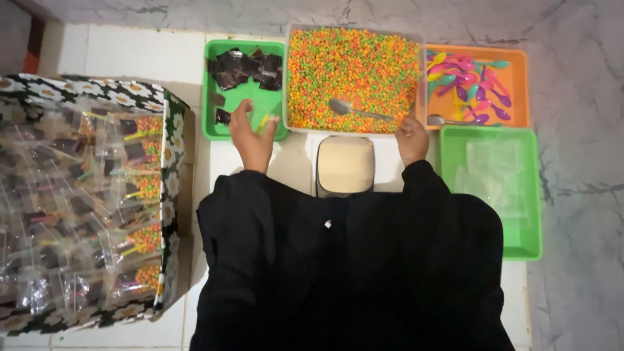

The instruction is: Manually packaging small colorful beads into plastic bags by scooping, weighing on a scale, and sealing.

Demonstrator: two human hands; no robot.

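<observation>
Nearest, black sleeves and a dark lap over a white tiled floor (130, 52). Just ahead, between the forearms, a small scale with a pale square top (345, 164), bare. Left hand (251, 135) at the near edge of the small green tray (214, 84), fingers loosely curled around a thin yellow-green bit, too small to tell what. Right hand (412, 138) closed into a loose fist at the near right corner of the clear tub (420, 78), touching its rim; whether anything sits inside the fist, cannot tell. Far left, a flower-patterned box (170, 136) heaped with filled clear packets (84, 195). Right, a larger green tray (523, 214) with a stack of empty clear bags (491, 172). Farther on, dark square pieces (247, 68) piled at the back of the small green tray, one lying alone near the left hand. In the tub, small orange, green and yellow sweets (354, 65), with a metal spoon (354, 110) resting on top. Farthest right, an orange tray (520, 84) of pink, purple, teal and yellow plastic spoons (468, 81), a second metal spoon (445, 121) along its near edge.
</observation>
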